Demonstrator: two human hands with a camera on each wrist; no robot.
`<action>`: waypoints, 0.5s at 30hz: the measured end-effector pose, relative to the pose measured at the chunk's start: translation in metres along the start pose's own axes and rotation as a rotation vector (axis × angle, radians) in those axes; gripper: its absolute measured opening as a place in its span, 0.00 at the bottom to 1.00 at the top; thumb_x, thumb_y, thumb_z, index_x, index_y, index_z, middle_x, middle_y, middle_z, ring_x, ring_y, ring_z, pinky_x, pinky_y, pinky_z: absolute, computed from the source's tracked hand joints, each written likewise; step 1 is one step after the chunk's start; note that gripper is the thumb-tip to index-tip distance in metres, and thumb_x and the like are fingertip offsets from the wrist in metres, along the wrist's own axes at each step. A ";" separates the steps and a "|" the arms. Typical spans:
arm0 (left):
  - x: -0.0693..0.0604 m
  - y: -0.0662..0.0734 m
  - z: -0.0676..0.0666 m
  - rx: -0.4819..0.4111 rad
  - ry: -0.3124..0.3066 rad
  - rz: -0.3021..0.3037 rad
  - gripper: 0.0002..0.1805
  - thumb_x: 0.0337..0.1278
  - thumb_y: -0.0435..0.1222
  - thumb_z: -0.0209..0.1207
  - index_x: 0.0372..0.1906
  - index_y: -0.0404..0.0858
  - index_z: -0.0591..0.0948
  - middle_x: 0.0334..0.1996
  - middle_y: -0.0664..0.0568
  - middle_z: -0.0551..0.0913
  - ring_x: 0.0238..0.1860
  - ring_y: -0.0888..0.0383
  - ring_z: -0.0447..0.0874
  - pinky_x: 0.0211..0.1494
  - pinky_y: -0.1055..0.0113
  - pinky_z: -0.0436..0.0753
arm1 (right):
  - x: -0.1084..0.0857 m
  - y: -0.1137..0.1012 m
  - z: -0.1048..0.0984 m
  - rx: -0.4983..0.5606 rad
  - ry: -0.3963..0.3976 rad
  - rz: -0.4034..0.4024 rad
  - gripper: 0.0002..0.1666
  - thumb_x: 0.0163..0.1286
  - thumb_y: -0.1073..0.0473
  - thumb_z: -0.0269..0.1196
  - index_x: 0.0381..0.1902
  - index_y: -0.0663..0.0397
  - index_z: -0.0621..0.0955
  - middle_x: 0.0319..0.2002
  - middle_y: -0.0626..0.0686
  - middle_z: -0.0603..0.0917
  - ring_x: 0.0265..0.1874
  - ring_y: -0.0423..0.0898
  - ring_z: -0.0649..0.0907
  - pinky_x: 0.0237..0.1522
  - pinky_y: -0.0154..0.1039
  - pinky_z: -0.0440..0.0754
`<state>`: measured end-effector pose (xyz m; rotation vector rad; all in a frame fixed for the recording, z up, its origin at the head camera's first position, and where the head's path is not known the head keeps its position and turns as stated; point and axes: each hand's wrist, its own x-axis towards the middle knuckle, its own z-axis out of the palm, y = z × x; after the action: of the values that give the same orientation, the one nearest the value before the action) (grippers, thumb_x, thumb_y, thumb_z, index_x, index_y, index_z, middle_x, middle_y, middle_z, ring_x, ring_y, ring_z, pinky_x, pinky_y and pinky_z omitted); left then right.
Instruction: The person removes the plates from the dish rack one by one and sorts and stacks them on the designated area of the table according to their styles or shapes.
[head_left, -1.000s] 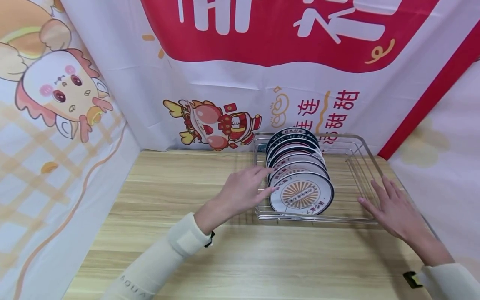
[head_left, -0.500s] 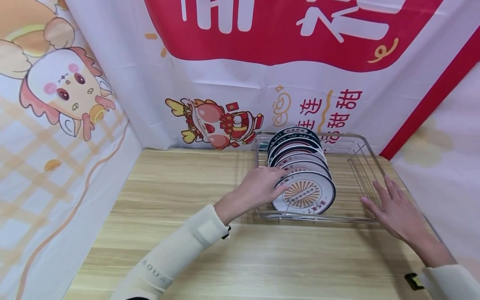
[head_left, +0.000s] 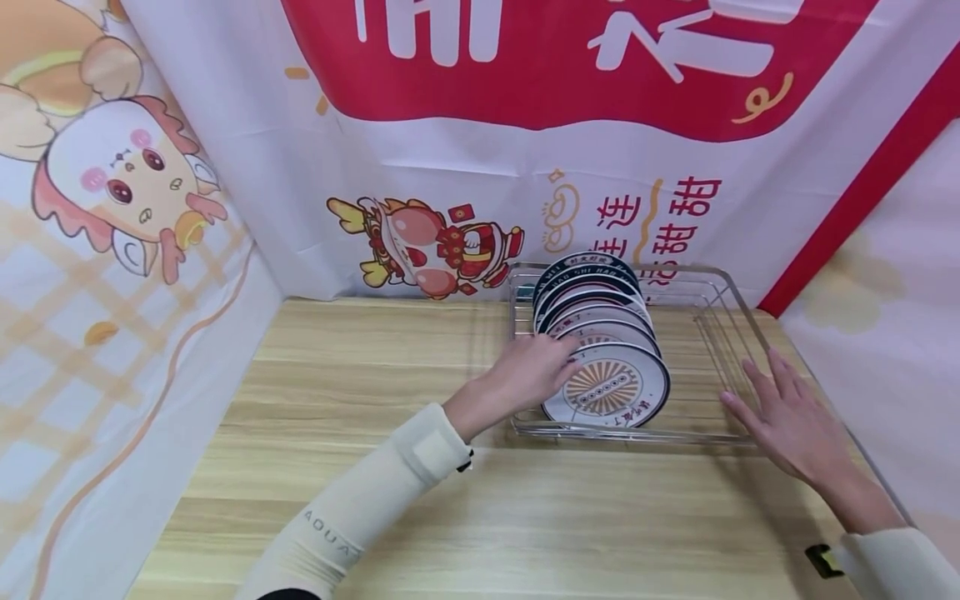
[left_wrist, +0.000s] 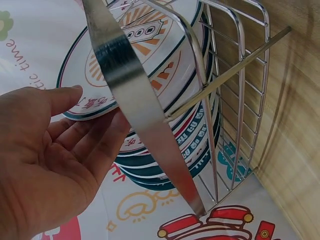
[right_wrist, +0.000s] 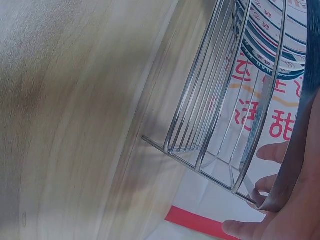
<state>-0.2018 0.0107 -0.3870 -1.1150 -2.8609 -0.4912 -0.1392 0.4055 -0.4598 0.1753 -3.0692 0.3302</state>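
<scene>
Several round plates stand in a row on edge in the left part of a wire dish rack [head_left: 705,438]. The front plate [head_left: 611,392] is white with a dark rim and an orange sunburst. At that plate's left edge, my left hand [head_left: 525,372] pinches it. In the left wrist view, the thumb lies on the face of the front plate [left_wrist: 89,67] and the fingers go behind it, partly hidden. My right hand [head_left: 806,429] rests on the rack's right rim with its fingers spread. Between those fingers, in the right wrist view, runs the flat metal rim [right_wrist: 300,145].
The rack stands on a wood-grain table [head_left: 360,367], close to a printed cloth backdrop [head_left: 450,150]. Another cloth wall [head_left: 112,350] rises at the left. Behind the front plate are plates with dark green rims [head_left: 588,273].
My left hand has moved right from beside the plates onto the front plate's edge and now pinches it. The right hand has stayed at the rack's rim.
</scene>
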 end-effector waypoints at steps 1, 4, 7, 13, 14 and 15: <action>0.000 0.000 0.000 -0.011 -0.004 0.001 0.15 0.79 0.45 0.59 0.58 0.41 0.83 0.29 0.55 0.85 0.29 0.60 0.84 0.30 0.64 0.81 | 0.000 0.000 0.000 0.000 0.003 -0.004 0.50 0.83 0.34 0.48 0.84 0.63 0.52 0.83 0.74 0.39 0.81 0.75 0.44 0.69 0.81 0.52; -0.001 -0.001 0.003 -0.030 -0.020 0.009 0.16 0.79 0.44 0.60 0.61 0.41 0.83 0.29 0.55 0.85 0.27 0.61 0.82 0.29 0.66 0.80 | 0.001 -0.001 0.000 -0.001 0.015 -0.015 0.49 0.83 0.34 0.49 0.84 0.64 0.54 0.83 0.74 0.40 0.81 0.75 0.46 0.69 0.80 0.53; -0.001 -0.001 0.005 -0.032 -0.041 0.019 0.16 0.79 0.44 0.60 0.60 0.41 0.83 0.28 0.56 0.84 0.27 0.61 0.81 0.30 0.67 0.80 | 0.001 -0.001 0.001 -0.006 0.018 -0.017 0.48 0.84 0.35 0.49 0.84 0.63 0.54 0.83 0.74 0.41 0.81 0.75 0.47 0.69 0.80 0.54; 0.003 -0.001 0.010 -0.065 -0.073 0.031 0.10 0.78 0.43 0.61 0.49 0.41 0.87 0.29 0.57 0.84 0.28 0.62 0.80 0.33 0.68 0.80 | 0.000 0.000 0.003 -0.001 0.027 -0.015 0.48 0.84 0.36 0.49 0.83 0.65 0.55 0.83 0.74 0.42 0.82 0.72 0.43 0.73 0.77 0.50; 0.003 -0.001 0.010 -0.071 -0.076 0.034 0.10 0.78 0.43 0.61 0.48 0.42 0.87 0.30 0.56 0.85 0.28 0.62 0.80 0.33 0.69 0.79 | 0.000 0.000 0.003 0.001 0.028 -0.017 0.48 0.84 0.36 0.49 0.83 0.65 0.55 0.83 0.74 0.42 0.82 0.72 0.43 0.74 0.77 0.49; 0.003 -0.002 0.011 -0.083 -0.082 0.034 0.10 0.78 0.43 0.61 0.48 0.41 0.88 0.31 0.56 0.86 0.28 0.63 0.81 0.33 0.69 0.79 | 0.000 0.000 0.004 0.004 0.030 -0.019 0.47 0.84 0.36 0.49 0.83 0.66 0.56 0.83 0.74 0.42 0.83 0.71 0.42 0.74 0.77 0.49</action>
<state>-0.2044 0.0151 -0.3975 -1.2224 -2.9098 -0.5805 -0.1394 0.4050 -0.4633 0.1974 -3.0358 0.3356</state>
